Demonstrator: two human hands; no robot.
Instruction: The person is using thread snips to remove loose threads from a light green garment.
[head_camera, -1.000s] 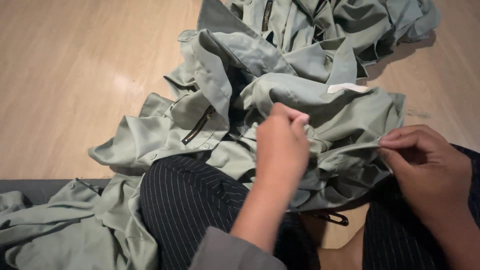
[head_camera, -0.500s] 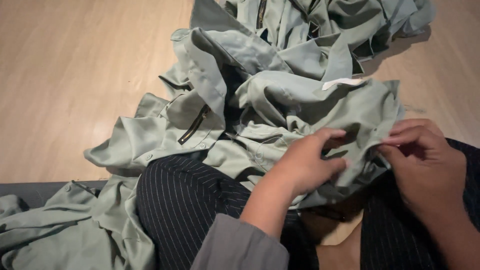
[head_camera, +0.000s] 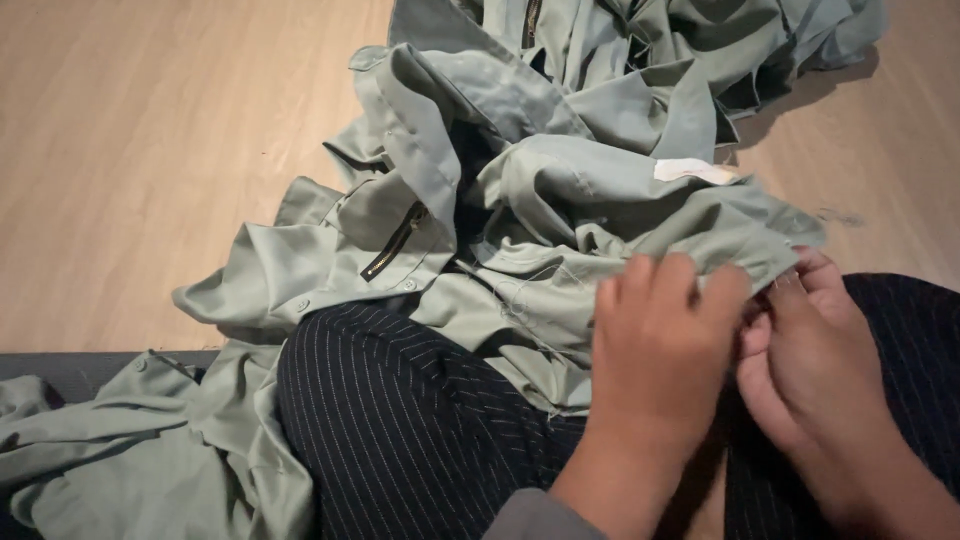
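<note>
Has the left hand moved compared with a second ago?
Yes. The left hand has shifted rightward, away from the zipper, and now meets the right hand at the green fabric's edge.

A single head-worn camera looks steeply down and slightly forward, close over the wearer's lap. The heap of pale green cotton garments (head_camera: 560, 190) fills the centre. Just below it sit the pinstriped dark trouser legs (head_camera: 400, 430); the light wooden floor (head_camera: 150, 150) stretches left and above it.
</note>
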